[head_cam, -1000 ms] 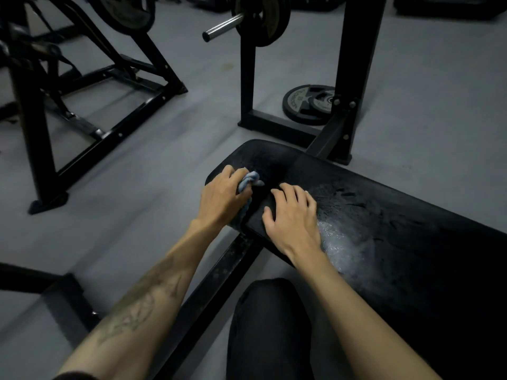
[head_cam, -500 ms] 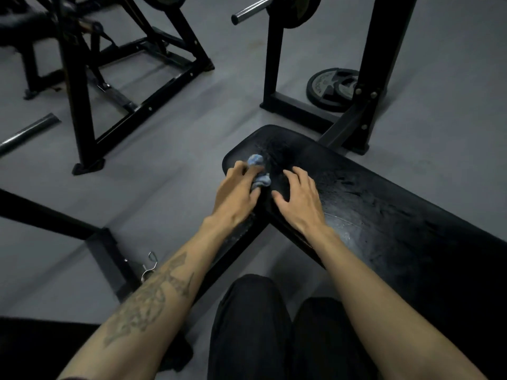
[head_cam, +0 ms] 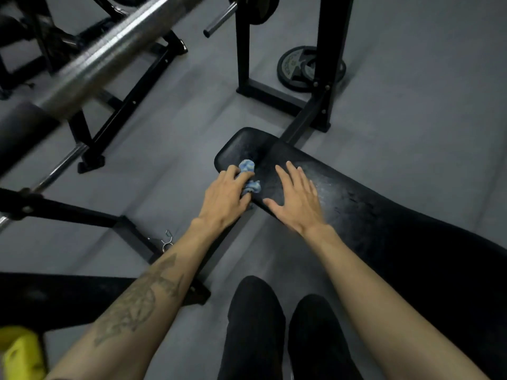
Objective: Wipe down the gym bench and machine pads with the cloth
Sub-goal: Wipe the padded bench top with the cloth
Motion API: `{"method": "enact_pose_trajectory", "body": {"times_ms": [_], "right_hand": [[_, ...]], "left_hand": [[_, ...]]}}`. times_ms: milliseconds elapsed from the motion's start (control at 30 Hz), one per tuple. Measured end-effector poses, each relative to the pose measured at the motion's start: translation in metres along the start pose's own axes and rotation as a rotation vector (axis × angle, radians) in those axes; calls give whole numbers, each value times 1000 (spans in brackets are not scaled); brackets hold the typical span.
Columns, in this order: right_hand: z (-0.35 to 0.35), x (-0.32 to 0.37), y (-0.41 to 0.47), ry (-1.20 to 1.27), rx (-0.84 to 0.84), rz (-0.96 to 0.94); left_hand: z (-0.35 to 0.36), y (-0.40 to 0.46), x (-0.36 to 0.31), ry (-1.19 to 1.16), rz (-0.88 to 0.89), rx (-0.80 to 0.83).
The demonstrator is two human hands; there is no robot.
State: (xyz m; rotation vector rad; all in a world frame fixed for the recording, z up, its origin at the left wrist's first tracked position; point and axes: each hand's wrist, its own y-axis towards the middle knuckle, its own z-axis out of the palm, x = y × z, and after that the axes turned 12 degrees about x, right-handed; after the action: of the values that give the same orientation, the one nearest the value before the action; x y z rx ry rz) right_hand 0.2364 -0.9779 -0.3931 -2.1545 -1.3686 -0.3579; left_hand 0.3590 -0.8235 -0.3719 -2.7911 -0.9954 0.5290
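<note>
A crumpled blue cloth is held against the narrow end of the black bench, near its left edge. The cloth is gripped by the left hand, with the fingers curled over it and bunched fabric showing past the fingertips. The right hand is laid flat on the bench just right of the cloth, fingers straight and spread, nothing held. A pale, smeared sheen is seen on the bench surface just beyond the right hand. A tattoo is visible on the left forearm.

Beyond the bench's narrow end, a black upright frame is joined to the bench by a slanted strut. A weight plate is lying flat on the grey floor behind that frame. A blurred steel bar is seen crossing the upper left, well apart from the bench. A small metal clip is lying on the floor left of the bench, beside a black floor beam. A yellow object is partly seen in the lower left corner; its kind cannot be told. Dark trouser legs are seen below the bench.
</note>
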Motion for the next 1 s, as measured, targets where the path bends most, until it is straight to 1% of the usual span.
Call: {"method": "enact_pose_trajectory", "body": {"times_ms": [133,267,433,667,867,1000], "right_hand": [[-50,29,-54,-49,40,4],[-96,58,-104,-81,50,-13],[-127,91,-158,-127,52,-53],[-134,128,-223,-149,22,-60],[-112,166,-289,-165,11,-29],[-93,204,-328,-174,17,-69]], "left_hand": [[-51,-46,-38,-32,-28,31],[-102,-91,-68,-85,-73,14],[-141,-145,-93,-92,-72,-8],[-158,-214,-106,-97,-50,-27],[-167,-291,-99,-95,-43,-49],[-175,-349,-88,-93,-67,-88]]}}
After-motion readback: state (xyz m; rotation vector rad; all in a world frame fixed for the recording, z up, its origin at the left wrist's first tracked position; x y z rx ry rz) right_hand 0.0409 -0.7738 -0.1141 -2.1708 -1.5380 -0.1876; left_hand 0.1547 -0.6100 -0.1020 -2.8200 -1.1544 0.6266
